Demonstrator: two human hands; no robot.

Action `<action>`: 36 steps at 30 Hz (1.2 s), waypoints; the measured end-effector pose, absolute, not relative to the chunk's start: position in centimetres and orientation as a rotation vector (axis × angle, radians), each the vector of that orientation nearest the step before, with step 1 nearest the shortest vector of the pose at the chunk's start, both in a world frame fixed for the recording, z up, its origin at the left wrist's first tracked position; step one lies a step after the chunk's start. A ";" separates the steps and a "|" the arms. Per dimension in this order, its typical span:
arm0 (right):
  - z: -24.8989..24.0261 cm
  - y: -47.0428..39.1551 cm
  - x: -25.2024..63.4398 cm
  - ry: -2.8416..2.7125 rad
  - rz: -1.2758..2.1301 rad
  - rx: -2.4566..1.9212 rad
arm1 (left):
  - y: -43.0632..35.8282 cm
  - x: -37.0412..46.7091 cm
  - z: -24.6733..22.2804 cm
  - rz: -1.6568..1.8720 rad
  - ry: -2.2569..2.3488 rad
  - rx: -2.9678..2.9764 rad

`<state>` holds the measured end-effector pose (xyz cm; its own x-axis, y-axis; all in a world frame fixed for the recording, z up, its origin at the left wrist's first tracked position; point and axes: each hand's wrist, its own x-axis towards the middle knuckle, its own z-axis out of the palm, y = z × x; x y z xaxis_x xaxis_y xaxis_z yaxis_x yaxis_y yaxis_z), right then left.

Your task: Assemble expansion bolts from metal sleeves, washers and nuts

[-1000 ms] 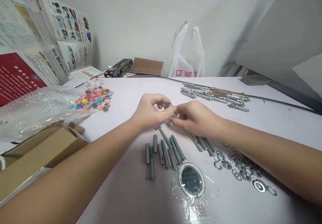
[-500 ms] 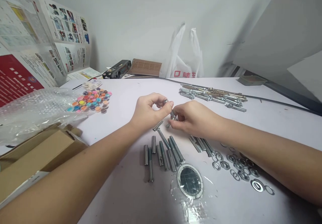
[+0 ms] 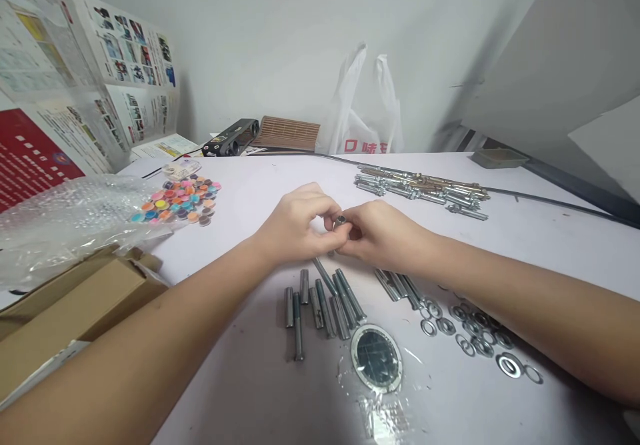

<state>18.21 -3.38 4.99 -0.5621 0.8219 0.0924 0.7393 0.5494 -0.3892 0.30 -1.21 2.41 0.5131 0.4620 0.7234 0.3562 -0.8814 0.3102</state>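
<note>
My left hand (image 3: 307,225) pinches a small metal sleeve (image 3: 341,221) between thumb and fingers, its round open end facing up. Touching it from the right, my right hand (image 3: 373,231) has its fingers closed round the lower part, which is mostly hidden. Below the hands, several metal bolts and sleeves (image 3: 341,318) lie on the white table (image 3: 240,391). More sleeves (image 3: 393,286) rest below my right wrist. Washers and nuts (image 3: 471,328) are scattered beside my right forearm.
A round mirror-like disc (image 3: 377,358) lies near the front. Assembled bolts (image 3: 420,186) are piled at back right. Coloured discs (image 3: 180,199), bubble wrap (image 3: 75,211) and a cardboard box (image 3: 85,311) stand left. A plastic bag (image 3: 360,118) is behind.
My hands have come together, with my left hand shifted right and slightly down against my right. The held metal piece now shows its open end.
</note>
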 end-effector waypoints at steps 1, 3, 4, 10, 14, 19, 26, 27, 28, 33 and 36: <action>5.1 -3.4 18.3 -2.535 0.428 -1.316 | -1.1 0.2 2.2 1.303 0.736 2.613; 5.6 -3.3 18.7 -2.575 0.400 -1.365 | -0.9 0.1 1.6 1.243 0.752 2.591; 5.9 -3.2 19.0 -2.611 0.408 -1.394 | -0.9 0.0 1.3 1.198 0.755 2.579; 8.0 -1.8 22.0 -2.775 0.446 -1.527 | -0.6 -0.4 0.5 0.949 0.789 2.556; 8.1 -1.3 22.5 -2.783 0.375 -1.568 | -0.4 -0.6 0.5 0.916 0.836 2.579; 8.5 -0.9 23.1 -2.822 0.404 -1.667 | 0.0 -0.7 0.4 0.895 0.978 2.553; 9.7 -4.0 27.5 -2.869 0.654 -1.937 | -0.1 -0.2 0.5 0.827 1.093 2.431; 9.3 -4.8 28.1 -2.836 0.691 -1.944 | -0.2 -0.2 0.6 0.814 1.128 2.415; 8.9 -5.6 28.6 -2.793 0.717 -1.943 | -0.2 -0.2 0.6 0.799 1.158 2.403; 5.8 -7.7 30.6 -2.551 0.860 -1.836 | -0.3 -0.1 0.8 0.758 1.227 2.383; 4.9 -7.7 31.3 -2.467 1.007 -1.756 | -0.3 0.0 0.7 0.749 1.253 2.349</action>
<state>31.27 -7.67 4.89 -0.3936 0.8346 -0.3855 0.8659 0.1958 -0.4602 0.03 -0.32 0.74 0.4623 0.8421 0.2778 0.6433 -0.5342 0.5484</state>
